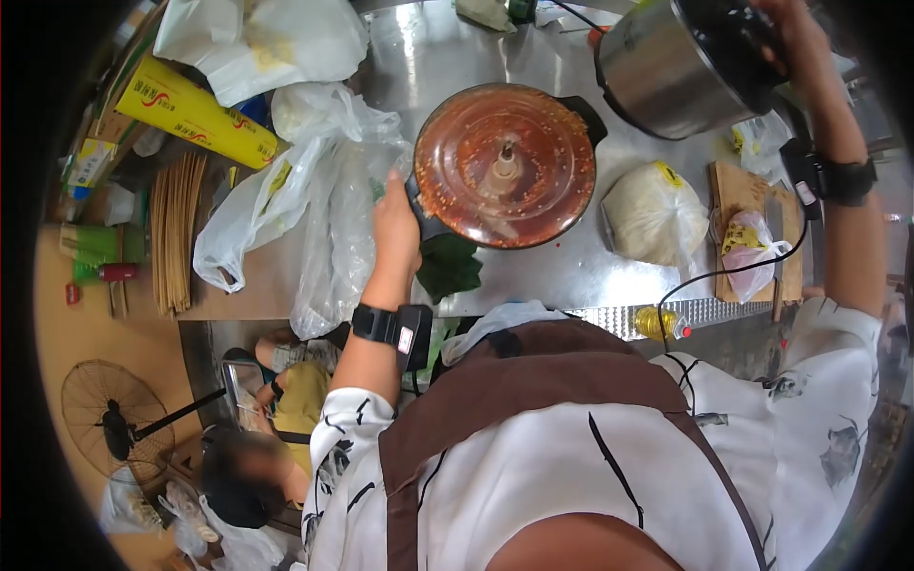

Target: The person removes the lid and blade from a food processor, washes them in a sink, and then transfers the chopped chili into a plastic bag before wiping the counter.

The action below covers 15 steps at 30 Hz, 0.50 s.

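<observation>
Clear bag [347, 205], then left hand [396, 224] gripping left handle of bowl [557, 157], which stands on steel table [533, 285], red-orange inside. Further right: white bag [655, 217], steel unit [657, 71], right hand [788, 33] at unit's black end, grip cannot be told

The yellow box [198, 115] reads 保鲜膜 beside a red S-shaped mark.

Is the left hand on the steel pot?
No, the left hand is at the side of the red-smeared bowl, while the right hand is on the steel pot.
</observation>
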Motion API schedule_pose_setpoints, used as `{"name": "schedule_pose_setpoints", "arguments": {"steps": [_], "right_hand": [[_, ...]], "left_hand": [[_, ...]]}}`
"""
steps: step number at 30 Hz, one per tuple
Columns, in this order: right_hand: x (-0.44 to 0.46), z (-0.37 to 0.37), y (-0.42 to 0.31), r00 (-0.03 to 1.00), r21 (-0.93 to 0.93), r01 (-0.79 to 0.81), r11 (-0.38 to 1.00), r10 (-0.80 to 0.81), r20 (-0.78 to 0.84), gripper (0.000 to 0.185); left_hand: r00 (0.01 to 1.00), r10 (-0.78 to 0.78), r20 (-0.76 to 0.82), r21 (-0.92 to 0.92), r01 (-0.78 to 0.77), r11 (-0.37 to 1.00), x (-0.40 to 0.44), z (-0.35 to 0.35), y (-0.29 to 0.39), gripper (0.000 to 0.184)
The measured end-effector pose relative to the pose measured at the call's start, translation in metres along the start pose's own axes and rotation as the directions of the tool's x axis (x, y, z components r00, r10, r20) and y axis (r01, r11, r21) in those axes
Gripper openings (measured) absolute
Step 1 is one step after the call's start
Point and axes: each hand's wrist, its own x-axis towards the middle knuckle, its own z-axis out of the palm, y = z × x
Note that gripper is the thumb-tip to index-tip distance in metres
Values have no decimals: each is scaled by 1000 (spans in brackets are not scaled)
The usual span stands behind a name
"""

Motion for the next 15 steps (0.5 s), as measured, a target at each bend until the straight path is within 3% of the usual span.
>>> {"name": "schedule_pose_setpoints", "arguments": {"steps": [4, 5, 8, 10, 11, 12, 13, 15], "right_hand": [[6, 7, 35, 989, -150, -138, 979, 143, 26, 73], [9, 8, 51, 995, -176, -73, 982, 83, 52, 74], [43, 20, 112, 964, -236, -52, 970, 110, 243, 68], [32, 44, 107, 948, -107, 177, 978, -140, 287, 67], [37, 44, 115, 896, -118, 236, 965, -170, 409, 62], [36, 49, 104, 867, -172, 190, 967, -83, 491, 58], [37, 57, 107, 803, -191, 426, 885, -272, 530, 54], [54, 75, 124, 628, -171, 663, 729, -417, 657, 48]], "left_hand": [[997, -12, -80, -76, 6, 997, -26, 0, 6, 50], [995, -14, -98, -68, 7, 998, -28, -2, 4, 50], [989, -20, -147, -54, 12, 998, -30, -12, 0, 50], [986, -9, -166, -66, -2, 998, -33, -15, 0, 50], [984, -8, -179, -59, -3, 998, -34, -17, 0, 50], [981, -2, -193, -53, -8, 999, -34, -18, -2, 50], [978, -1, -210, -47, -9, 999, -36, -20, -2, 50], [973, -17, -231, -60, 3, 998, -40, -20, 0, 50]]}}
